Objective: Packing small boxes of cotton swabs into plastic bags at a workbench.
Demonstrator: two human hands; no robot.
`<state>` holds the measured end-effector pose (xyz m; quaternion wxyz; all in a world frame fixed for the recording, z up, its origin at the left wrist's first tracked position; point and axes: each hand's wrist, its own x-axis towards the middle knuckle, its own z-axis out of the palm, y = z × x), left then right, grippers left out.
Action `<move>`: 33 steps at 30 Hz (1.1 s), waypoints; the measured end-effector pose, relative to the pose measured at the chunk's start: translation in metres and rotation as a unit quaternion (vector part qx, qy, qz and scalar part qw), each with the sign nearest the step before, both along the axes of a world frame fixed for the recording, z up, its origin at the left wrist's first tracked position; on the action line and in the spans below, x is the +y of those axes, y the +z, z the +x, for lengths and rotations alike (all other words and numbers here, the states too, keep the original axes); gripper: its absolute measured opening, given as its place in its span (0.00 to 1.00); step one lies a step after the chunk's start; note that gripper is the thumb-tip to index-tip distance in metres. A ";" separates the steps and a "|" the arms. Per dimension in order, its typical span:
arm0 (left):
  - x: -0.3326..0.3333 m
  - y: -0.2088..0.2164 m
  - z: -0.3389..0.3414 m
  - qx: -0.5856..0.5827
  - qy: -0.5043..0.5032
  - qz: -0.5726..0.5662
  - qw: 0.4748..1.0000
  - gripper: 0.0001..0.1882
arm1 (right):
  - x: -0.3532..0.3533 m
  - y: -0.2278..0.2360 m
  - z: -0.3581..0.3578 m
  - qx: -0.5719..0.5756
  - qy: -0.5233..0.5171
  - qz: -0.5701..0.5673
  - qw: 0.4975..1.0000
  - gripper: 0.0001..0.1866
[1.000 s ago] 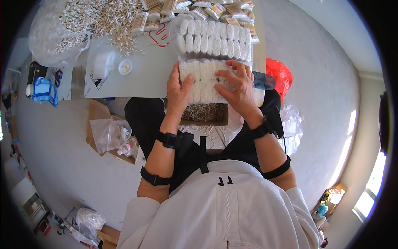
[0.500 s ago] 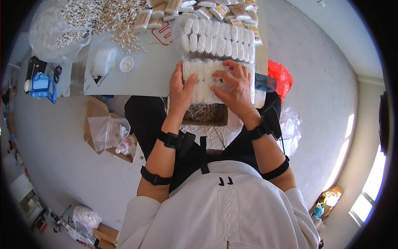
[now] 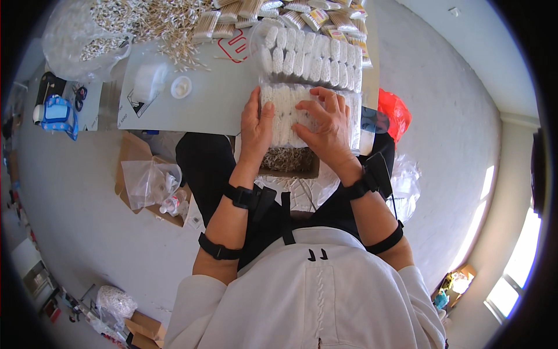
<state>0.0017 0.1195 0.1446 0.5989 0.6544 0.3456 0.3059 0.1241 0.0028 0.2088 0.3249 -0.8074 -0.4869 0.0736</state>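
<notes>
A clear plastic pack of white cotton swab bundles (image 3: 283, 125) lies at the near table edge, bundles standing side by side. My left hand (image 3: 256, 125) grips its left side, thumb on top and fingers along the edge. Over the pack's right half rests my right hand (image 3: 330, 125), fingers bent and spread, thumb and forefinger apart on the bundles. Whether its fingertips pinch anything is hard to see. Just beyond lies a second clear pack of swab bundles (image 3: 311, 58), in two rows. Below the edge, an open cardboard box (image 3: 289, 173) holds loose swabs.
Loose cotton swabs (image 3: 165, 26) spill from a big clear bag (image 3: 55, 49) at the far left. Bagged swab packets (image 3: 250, 9) are piled along the back. A round white tub (image 3: 181, 87) stands on the table (image 3: 212, 107). A red plastic bag (image 3: 394, 113) hangs at right.
The whole view has shifted slightly. My right hand's thumb and forefinger have moved a little left across the bundles; my left hand keeps its hold.
</notes>
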 end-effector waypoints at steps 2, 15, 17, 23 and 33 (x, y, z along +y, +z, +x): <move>0.000 -0.001 -0.001 0.006 -0.005 -0.019 1.000 0.28 | 0.002 0.000 -0.001 0.001 0.002 -0.001 1.000 0.21; 0.001 -0.001 -0.006 -0.013 0.015 -0.104 0.994 0.29 | 0.013 -0.003 -0.006 0.004 0.015 0.013 1.000 0.21; 0.000 -0.004 -0.006 -0.025 0.023 -0.119 0.992 0.29 | 0.013 -0.003 -0.006 0.003 0.016 0.014 1.000 0.21; 0.006 -0.015 -0.008 -0.075 0.044 -0.184 0.979 0.25 | 0.012 -0.003 -0.006 0.012 0.010 -0.002 1.000 0.22; 0.024 -0.018 -0.011 0.068 0.056 -0.062 0.994 0.09 | 0.013 -0.005 -0.007 0.002 0.016 0.014 1.000 0.22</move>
